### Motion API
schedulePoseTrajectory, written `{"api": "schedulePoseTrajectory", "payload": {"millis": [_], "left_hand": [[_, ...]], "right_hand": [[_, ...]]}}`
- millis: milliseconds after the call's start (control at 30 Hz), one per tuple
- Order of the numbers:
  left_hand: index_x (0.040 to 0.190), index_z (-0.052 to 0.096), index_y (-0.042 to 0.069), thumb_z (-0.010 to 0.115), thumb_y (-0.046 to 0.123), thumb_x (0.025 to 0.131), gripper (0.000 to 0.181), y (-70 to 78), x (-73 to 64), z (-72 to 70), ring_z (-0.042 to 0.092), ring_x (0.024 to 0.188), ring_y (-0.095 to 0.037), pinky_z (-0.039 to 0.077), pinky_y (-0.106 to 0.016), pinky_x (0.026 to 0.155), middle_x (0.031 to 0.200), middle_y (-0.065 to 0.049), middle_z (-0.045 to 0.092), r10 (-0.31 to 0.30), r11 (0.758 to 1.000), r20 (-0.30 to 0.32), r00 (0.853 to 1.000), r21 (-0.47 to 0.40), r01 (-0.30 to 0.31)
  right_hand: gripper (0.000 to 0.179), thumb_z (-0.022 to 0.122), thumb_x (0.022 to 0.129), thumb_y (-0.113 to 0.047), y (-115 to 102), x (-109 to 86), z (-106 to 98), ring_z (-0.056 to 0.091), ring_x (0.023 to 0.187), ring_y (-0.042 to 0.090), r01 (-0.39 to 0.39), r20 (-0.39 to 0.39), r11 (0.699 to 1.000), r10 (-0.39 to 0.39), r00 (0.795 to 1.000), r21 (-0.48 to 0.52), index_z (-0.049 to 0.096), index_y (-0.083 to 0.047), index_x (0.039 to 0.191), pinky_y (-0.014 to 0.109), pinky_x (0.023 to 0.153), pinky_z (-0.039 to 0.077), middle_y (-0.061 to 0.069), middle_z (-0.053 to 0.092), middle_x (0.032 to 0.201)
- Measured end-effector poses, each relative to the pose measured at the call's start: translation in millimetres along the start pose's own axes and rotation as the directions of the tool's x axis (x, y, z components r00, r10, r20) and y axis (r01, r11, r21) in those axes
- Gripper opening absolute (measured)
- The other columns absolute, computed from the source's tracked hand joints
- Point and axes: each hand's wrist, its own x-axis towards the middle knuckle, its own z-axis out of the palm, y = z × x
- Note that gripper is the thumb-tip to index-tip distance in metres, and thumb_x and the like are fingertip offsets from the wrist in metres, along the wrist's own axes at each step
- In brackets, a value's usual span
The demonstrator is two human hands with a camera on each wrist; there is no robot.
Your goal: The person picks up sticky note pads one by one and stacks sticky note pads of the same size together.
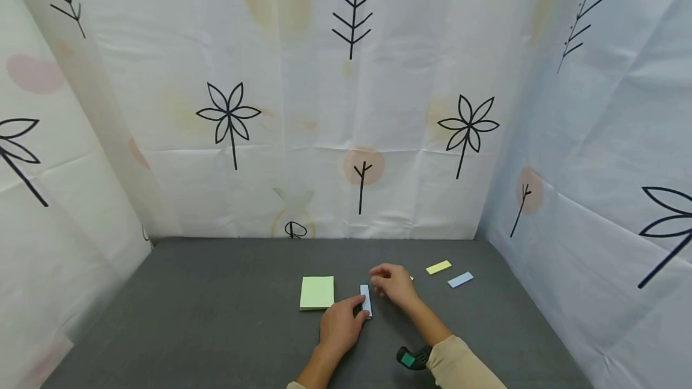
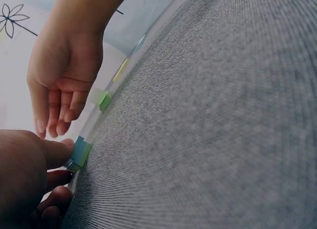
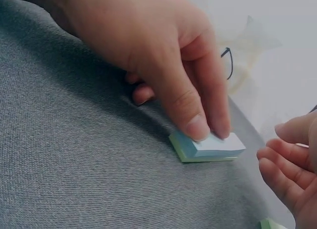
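Observation:
My left hand (image 1: 340,324) holds a narrow light-blue sticky-note pad (image 1: 366,300) between thumb and fingers. In the right wrist view, this blue pad (image 3: 218,146) lies on a green strip (image 3: 185,155) that shows along its lower edge. My right hand (image 1: 394,284) hovers just to the right, its fingers loosely bent and holding nothing. Left of the blue pad lies a square pale-green sticky-note pad (image 1: 317,293). Behind the right hand, another small green pad (image 2: 105,101) is mostly hidden in the head view.
Farther right on the dark grey tabletop (image 1: 216,317) lie a yellow strip pad (image 1: 438,267) and a second light-blue strip pad (image 1: 461,280). A black device with a green patch (image 1: 408,359) sits by the right wrist. Printed white curtains (image 1: 303,107) surround the table.

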Motion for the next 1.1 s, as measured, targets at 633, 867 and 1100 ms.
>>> {"api": "schedulePoseTrajectory", "payload": {"millis": [633,867,1100], "left_hand": [[0.110,0.075,0.019,0.078,0.028,0.081,0.031,-0.3,-0.7,1.1,0.068,0.092,-0.025,0.052,-0.043,0.074,0.103,-0.001,0.073,-0.001,1.000,-0.009,1.000,0.009,0.001],[0.110,0.075,0.019,0.078,0.029,0.081,0.031,-0.6,-0.3,1.7,0.068,0.092,-0.025,0.052,-0.044,0.075,0.104,-0.001,0.073,0.000,1.000,-0.008,1.000,0.016,0.000],[0.111,0.075,0.019,0.077,0.029,0.082,0.031,-0.2,-0.2,0.4,0.068,0.093,-0.026,0.051,-0.044,0.076,0.104,-0.001,0.072,-0.011,1.000,0.007,1.000,0.013,0.011]], "right_hand": [[0.021,0.077,0.082,-0.004,9,-0.7,-25,0.065,0.094,0.026,0.123,-0.145,0.955,-0.167,0.975,-0.268,0.072,-0.006,0.102,0.046,0.081,0.051,0.005,0.070,0.098],[0.042,0.082,0.077,-0.013,23,-8.3,-34,0.054,0.111,0.036,0.114,-0.064,0.869,-0.165,0.984,-0.482,0.068,-0.005,0.115,0.054,0.094,0.040,0.013,0.066,0.115],[0.063,0.086,0.072,-0.024,33,-18.0,-37,0.050,0.118,0.041,0.076,-0.020,0.809,-0.108,0.994,-0.582,0.061,-0.002,0.126,0.058,0.097,0.037,0.019,0.060,0.125]]}}
